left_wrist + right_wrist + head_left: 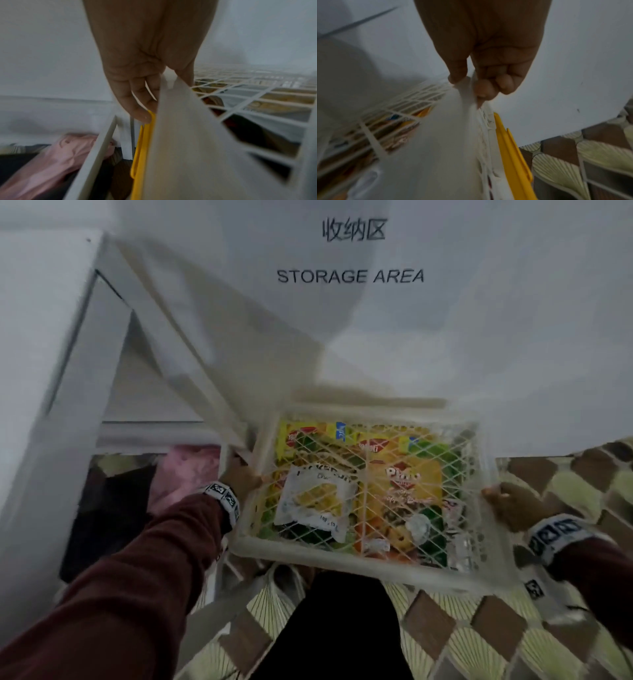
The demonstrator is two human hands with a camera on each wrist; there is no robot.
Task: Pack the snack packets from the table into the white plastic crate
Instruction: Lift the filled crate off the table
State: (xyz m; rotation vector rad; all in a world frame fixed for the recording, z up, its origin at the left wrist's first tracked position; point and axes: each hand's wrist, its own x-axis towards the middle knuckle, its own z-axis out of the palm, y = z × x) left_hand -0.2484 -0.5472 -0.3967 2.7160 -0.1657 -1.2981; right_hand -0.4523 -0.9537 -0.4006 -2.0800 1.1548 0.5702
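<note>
A white plastic crate (342, 564) hangs in the air in front of me, held level at both ends. Its latticed lid (421, 460) lies over several snack packets, among them a white packet (315, 501) and a yellow-orange packet (400, 484). My left hand (241, 477) grips the left rim, thumb above and fingers curled under the crate edge (180, 135), where a yellow latch (142, 148) sits below my fingertips (142, 113). My right hand (507, 505) grips the right rim of the crate (445, 135) next to another yellow latch (511, 155).
A white table frame (164, 337) stands close on the left, with a pink cloth (185, 470) and dark things beneath it. Straight ahead is a white wall lettered STORAGE AREA (349, 276). Patterned floor tiles (479, 638) and my dark trouser leg (342, 628) are below the crate.
</note>
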